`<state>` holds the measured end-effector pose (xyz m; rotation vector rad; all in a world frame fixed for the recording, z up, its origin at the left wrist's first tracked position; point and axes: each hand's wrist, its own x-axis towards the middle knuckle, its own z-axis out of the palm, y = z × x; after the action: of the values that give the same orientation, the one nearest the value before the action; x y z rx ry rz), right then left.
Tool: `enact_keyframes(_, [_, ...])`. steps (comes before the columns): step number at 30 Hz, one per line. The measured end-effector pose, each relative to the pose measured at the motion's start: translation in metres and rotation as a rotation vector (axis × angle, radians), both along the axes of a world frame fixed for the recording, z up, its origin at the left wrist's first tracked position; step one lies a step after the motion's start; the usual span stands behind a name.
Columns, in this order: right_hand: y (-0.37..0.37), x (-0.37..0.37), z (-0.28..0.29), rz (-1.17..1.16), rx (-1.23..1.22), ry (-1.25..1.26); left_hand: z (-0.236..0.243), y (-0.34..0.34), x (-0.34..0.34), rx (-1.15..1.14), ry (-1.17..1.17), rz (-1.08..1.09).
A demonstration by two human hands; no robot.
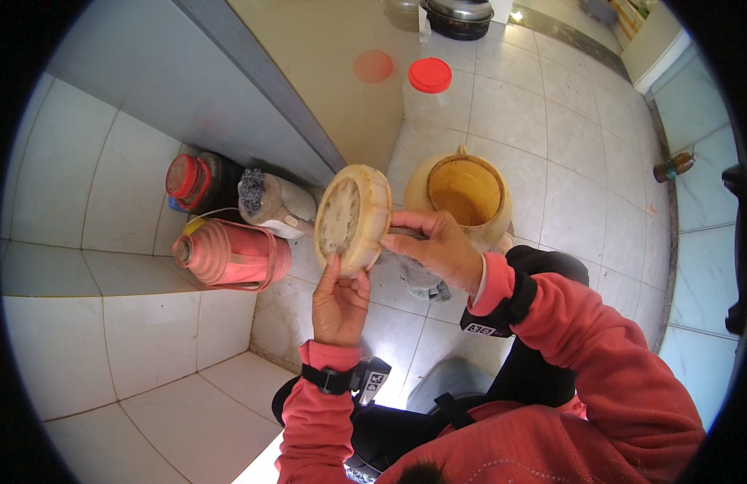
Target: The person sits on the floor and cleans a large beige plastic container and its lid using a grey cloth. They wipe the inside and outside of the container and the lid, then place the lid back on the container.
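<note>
A round cream plastic lid (354,218), dark-stained on its face, is held up on edge between my hands. My left hand (340,310) grips its lower rim, thumb on the stained face. My right hand (438,246) is closed at the lid's right edge, thumb and fingers touching the rim. Just beyond my right hand stands a cream round-bellied jar (418,181) with an uncovered mouth and a yellow-brown stained inside. A grey cloth (426,284) shows below my right hand, partly hidden by it.
To the left are a pink thermos flask (236,254), a white flask (283,202) and a dark red-topped container (212,181) by the tiled ledge. A red-lidded clear jar (430,77) and a dark pot (461,20) stand farther off. A small bottle (674,167) lies by the right wall.
</note>
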<state>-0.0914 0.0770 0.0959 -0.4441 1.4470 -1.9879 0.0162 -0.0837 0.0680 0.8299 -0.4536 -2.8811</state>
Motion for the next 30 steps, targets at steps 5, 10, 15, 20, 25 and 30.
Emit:
enact_keyframes(5, [0.0,-0.001,0.0,-0.124,0.102,0.064,0.001,-0.004,-0.002,-0.037,0.005,0.054])
enact_keyframes(10, [0.003,-0.003,0.001,-0.184,0.101,0.142,0.0,-0.007,-0.001,-0.042,-0.016,0.109])
enact_keyframes(15, [-0.008,0.011,-0.005,-0.176,0.139,0.358,-0.005,-0.007,-0.001,-0.013,0.066,0.076])
enact_keyframes(20, [-0.013,0.031,-0.015,-0.051,0.106,0.293,-0.007,-0.01,0.0,0.016,0.04,0.102])
enact_keyframes(25, [-0.009,0.028,-0.02,-0.115,0.087,-0.247,-0.003,-0.011,0.0,0.012,0.017,0.116])
enact_keyframes(30, [-0.004,0.005,-0.006,0.007,-0.354,-0.786,-0.001,-0.016,0.003,-0.108,0.078,0.004])
